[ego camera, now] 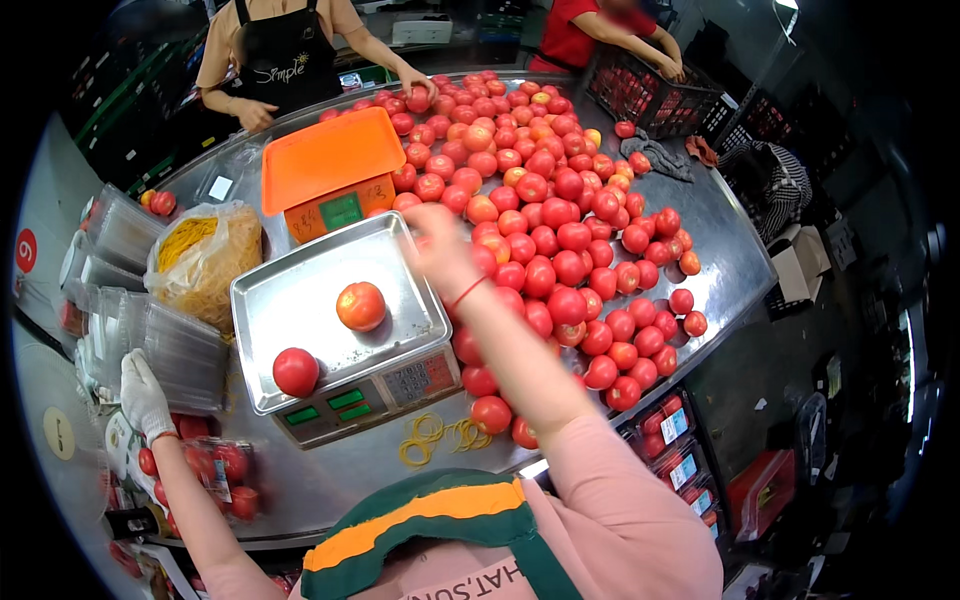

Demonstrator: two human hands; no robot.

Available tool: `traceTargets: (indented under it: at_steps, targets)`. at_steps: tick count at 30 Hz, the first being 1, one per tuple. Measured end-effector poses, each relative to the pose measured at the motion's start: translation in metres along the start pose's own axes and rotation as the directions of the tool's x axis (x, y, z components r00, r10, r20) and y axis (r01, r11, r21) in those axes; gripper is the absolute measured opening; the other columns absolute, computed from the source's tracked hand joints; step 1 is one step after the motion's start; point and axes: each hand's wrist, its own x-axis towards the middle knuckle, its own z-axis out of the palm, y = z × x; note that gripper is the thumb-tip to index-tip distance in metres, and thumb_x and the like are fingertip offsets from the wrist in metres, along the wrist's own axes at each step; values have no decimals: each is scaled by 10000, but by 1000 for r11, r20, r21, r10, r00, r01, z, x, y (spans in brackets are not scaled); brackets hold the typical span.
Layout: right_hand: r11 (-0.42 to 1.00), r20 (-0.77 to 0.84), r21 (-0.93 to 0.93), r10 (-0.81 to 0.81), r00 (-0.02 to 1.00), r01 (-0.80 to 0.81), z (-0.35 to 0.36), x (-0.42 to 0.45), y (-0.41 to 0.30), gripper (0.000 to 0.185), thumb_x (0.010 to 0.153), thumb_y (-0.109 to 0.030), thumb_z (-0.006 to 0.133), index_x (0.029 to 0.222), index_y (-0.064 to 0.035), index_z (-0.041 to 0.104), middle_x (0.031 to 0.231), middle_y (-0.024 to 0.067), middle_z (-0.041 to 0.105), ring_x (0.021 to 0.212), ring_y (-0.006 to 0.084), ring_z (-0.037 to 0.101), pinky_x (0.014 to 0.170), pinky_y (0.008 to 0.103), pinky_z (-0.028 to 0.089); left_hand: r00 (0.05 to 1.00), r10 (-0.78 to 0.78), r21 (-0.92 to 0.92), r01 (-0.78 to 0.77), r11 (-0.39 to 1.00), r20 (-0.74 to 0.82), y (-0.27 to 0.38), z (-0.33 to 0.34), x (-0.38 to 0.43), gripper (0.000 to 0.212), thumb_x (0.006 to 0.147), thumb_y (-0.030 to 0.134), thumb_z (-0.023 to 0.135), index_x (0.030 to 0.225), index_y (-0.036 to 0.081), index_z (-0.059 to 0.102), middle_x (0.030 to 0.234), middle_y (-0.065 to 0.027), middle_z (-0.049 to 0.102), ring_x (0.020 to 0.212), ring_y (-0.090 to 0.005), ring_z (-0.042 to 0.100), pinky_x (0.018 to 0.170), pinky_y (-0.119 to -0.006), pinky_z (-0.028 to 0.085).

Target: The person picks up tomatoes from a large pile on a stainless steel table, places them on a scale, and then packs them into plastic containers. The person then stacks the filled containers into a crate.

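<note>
My left hand (146, 399), in a white knit glove, lies against a stack of clear plastic punnets (180, 349); whether its fingers grip one is unclear. My right hand (440, 251) is bare and blurred by motion, over the right rim of a steel weighing pan (300, 296), beside the heaped tomatoes. A bit of red shows under its fingers, but I cannot tell if it holds a tomato. One orange-red tomato (361, 306) sits mid-pan and a red tomato (295, 372) sits at its near left corner. The pan rests on a digital scale (367, 401) with lit green displays.
Loose tomatoes (540, 225) cover much of the steel table (739, 262). An orange scale (334, 161), a bag of rubber bands (217, 259) and loose rubber bands (431, 439) surround the pan. Filled punnets (225, 472) stand near my left forearm. Two co-workers handle tomatoes and a black crate (649, 97).
</note>
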Motion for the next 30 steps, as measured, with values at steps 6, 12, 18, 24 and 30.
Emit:
traceTargets:
  at_steps: [6, 12, 18, 24, 30]
  targets:
    - [853, 455, -450, 474, 754, -264, -112, 29, 90, 382, 810, -235, 620, 1131, -31, 583, 1002, 156, 641, 900, 235, 634, 773, 332, 508, 1000, -1, 8, 2, 1000, -12, -1, 2, 1, 362, 949, 336, 395, 979, 37, 597, 891, -191, 629, 795, -366, 599, 673, -417, 463]
    - [832, 631, -520, 527, 569, -193, -110, 38, 93, 402, 804, -288, 608, 1169, -125, 572, 1073, 98, 631, 1030, 228, 584, 881, 318, 447, 1000, 4, 37, -4, 999, -15, -6, 4, 1, 354, 956, 314, 390, 1006, 30, 595, 927, -170, 638, 829, -336, 614, 697, -391, 473]
    - [841, 625, -540, 418, 659, -22, -108, 31, 104, 465, 762, -237, 691, 1172, -78, 536, 1019, 120, 620, 978, 193, 590, 768, 321, 514, 1000, 14, -49, -13, 999, 26, -18, 10, 4, 352, 958, 318, 388, 1036, 38, 587, 939, -151, 651, 837, -306, 630, 705, -381, 481]
    - [791, 258, 229, 513, 819, -567, -102, 4, 109, 375, 763, -135, 665, 1093, -37, 515, 1010, 102, 574, 844, 181, 599, 651, 289, 524, 999, 26, -9, -26, 1000, -23, -12, 8, 1, 362, 955, 331, 388, 1022, 35, 586, 929, -160, 644, 814, -336, 614, 690, -392, 473]
    - [636, 274, 688, 219, 937, -350, -90, -2, 20, 427, 801, -114, 618, 1198, -61, 470, 1096, 86, 549, 884, 176, 597, 752, 306, 518, 999, -9, 8, 9, 1000, 39, -9, 0, 3, 374, 954, 346, 383, 1017, 39, 587, 923, -182, 630, 806, -360, 598, 680, -404, 460]
